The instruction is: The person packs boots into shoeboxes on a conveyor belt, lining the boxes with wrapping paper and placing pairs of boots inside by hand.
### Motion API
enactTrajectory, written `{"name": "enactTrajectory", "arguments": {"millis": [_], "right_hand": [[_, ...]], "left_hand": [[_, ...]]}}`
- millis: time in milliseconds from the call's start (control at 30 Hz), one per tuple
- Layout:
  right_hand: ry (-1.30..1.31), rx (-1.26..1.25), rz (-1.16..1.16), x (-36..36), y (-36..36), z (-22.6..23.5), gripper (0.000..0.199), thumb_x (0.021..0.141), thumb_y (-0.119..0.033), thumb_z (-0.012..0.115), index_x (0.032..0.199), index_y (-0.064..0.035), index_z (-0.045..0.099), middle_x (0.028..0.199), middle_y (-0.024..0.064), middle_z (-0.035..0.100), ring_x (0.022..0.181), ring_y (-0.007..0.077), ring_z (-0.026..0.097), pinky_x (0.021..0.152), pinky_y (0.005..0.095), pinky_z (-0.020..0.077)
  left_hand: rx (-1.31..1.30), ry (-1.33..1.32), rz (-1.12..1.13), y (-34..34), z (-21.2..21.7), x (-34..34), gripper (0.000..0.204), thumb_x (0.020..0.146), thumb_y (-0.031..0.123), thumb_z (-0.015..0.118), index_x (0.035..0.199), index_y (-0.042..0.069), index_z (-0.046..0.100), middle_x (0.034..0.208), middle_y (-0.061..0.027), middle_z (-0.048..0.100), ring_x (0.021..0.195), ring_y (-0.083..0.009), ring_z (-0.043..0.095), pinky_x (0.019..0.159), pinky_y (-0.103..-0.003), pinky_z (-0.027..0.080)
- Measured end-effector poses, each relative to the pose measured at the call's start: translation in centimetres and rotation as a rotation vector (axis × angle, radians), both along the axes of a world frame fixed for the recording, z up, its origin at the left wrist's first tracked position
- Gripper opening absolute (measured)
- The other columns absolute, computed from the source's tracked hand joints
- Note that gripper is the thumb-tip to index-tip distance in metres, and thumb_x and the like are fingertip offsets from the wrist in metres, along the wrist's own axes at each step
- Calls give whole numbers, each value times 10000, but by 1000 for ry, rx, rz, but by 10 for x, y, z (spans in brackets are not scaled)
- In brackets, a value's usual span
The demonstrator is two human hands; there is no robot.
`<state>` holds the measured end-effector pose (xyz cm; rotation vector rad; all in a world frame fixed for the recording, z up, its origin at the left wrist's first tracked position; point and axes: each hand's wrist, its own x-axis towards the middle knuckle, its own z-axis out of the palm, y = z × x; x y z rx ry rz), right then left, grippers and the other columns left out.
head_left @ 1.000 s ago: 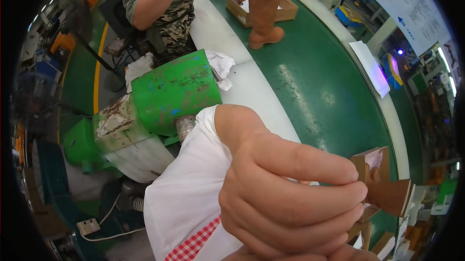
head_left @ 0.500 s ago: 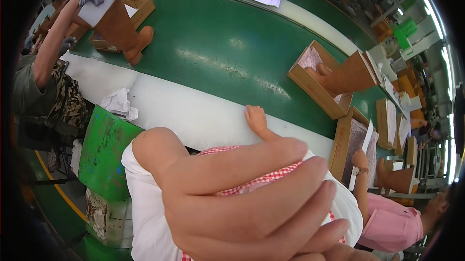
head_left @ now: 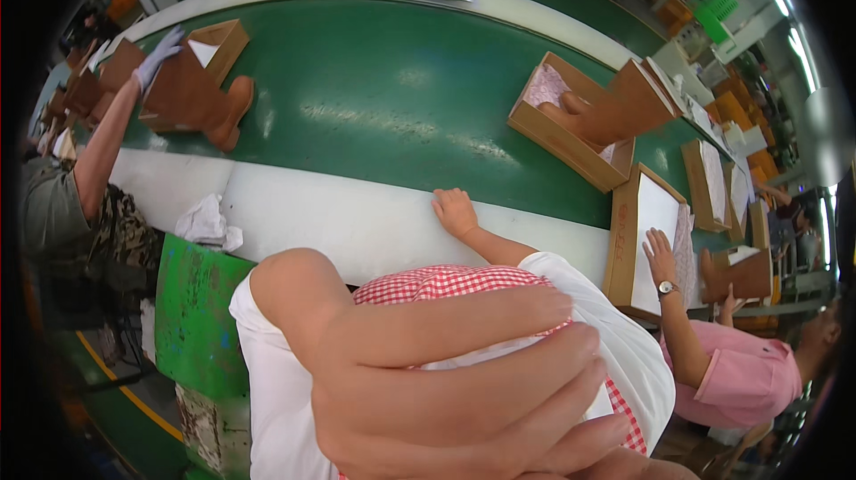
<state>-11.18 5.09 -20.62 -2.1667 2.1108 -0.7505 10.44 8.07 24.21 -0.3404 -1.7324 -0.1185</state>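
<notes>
My left hand (head_left: 464, 382) is very close in front of the view, back of the hand showing. Its fingers reach to the right, slightly bent and a little apart; I see nothing held, and the thumb side is hidden. My right hand (head_left: 456, 213) lies with its fingers out on the white table edge (head_left: 339, 221), beside the green conveyor belt (head_left: 374, 114). Nearest to it on the belt, to the right, are an open cardboard box (head_left: 571, 159) with patterned tissue paper and a tall brown boot (head_left: 620, 106) resting across it.
At left, a co-worker's gloved hand (head_left: 160, 57) touches a brown boot (head_left: 192, 97). At right, a person in pink lays a hand (head_left: 661, 257) on a white sheet (head_left: 655, 213) in a box. A crumpled white cloth (head_left: 209, 223) and green chair (head_left: 201, 315) are at left.
The view has shifted slightly. At left, the white sheet at the boot's top no longer shows. The person in pink has brought the white sheet flat into the box. My hands keep about their poses.
</notes>
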Motion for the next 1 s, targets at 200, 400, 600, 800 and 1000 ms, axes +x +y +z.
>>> {"name": "enactTrajectory", "arguments": {"millis": [200, 400, 600, 800, 1000], "right_hand": [[18, 14, -80, -38, 4, 8, 254, 853, -230, 570, 1034, -53, 593, 916, 116, 602, 888, 284, 532, 805, 397, 407], [7, 52, -44, -22, -4, 3, 248, 862, -249, 555, 1016, -58, 594, 893, 110, 599, 899, 276, 538, 818, 395, 404], [-30, 40, -63, -25, 7, -2, 255, 872, -268, 541, 1013, -65, 603, 898, 105, 599, 926, 261, 535, 844, 398, 397], [-26, 87, -93, -33, 14, -4, 266, 872, -270, 543, 1029, -65, 605, 901, 99, 601, 929, 256, 535, 842, 396, 397], [6, 61, -75, -30, 3, -9, 265, 869, -272, 553, 1023, -62, 605, 899, 95, 599, 924, 256, 535, 834, 392, 399]], "left_hand": [[295, -26, 19, 24, -8, -23, 185, 804, 149, 645, 955, 42, 658, 992, -69, 664, 906, -178, 652, 725, -297, 557], [97, -160, 20, 3, -43, -3, 305, 939, 378, 417, 1168, 240, 563, 950, -20, 587, 811, -214, 548, 772, -469, 449], [226, 472, -189, 13, -57, -24, 379, 952, 315, 445, 1306, 186, 485, 1260, -31, 472, 1118, -242, 466, 943, -446, 366], [-256, 652, 1262, 18, -72, -3, 381, 888, 149, 549, 1224, -28, 517, 1210, -165, 556, 1016, -291, 570, 873, -352, 458], [-932, 347, 2481, 32, -73, 10, 219, 887, 61, 506, 974, -57, 668, 1051, -178, 614, 928, -227, 593, 798, -341, 477]]}}
